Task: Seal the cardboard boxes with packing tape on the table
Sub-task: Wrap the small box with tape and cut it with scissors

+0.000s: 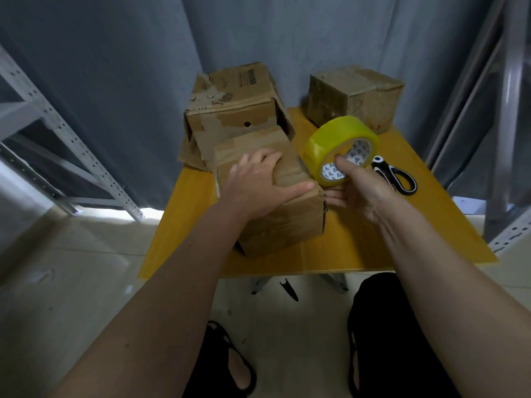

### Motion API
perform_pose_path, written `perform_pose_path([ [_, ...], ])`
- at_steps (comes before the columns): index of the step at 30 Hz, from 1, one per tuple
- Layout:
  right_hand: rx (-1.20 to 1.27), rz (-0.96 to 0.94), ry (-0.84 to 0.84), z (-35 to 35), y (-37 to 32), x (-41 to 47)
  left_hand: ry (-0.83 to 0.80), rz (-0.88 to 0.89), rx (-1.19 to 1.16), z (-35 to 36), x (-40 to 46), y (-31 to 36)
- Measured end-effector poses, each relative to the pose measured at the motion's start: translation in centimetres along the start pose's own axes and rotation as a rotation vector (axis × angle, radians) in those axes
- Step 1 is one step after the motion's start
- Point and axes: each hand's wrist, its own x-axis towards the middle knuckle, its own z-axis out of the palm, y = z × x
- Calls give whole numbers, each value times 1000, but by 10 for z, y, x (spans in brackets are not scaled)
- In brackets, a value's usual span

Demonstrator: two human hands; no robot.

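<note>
Cardboard box (275,208) under flat left hand (255,182), right hand (356,191) gripping tape roll (330,145)

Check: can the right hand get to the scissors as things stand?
Probably not yet: the right hand grips the tape roll. The scissors lie uncovered on the table just beyond it.

boxes: 3 – one under left hand (260,179) (275,202), two beyond (232,101) (355,97) | tape roll (339,147): 1, in right hand (359,191) | scissors (395,176): 1, right of it
</note>
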Motion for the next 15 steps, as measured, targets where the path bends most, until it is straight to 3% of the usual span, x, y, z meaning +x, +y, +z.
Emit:
perform_pose_path([
  [15,118,-7,-34,0,-1,3,-34,4,25,-6,-1,5],
])
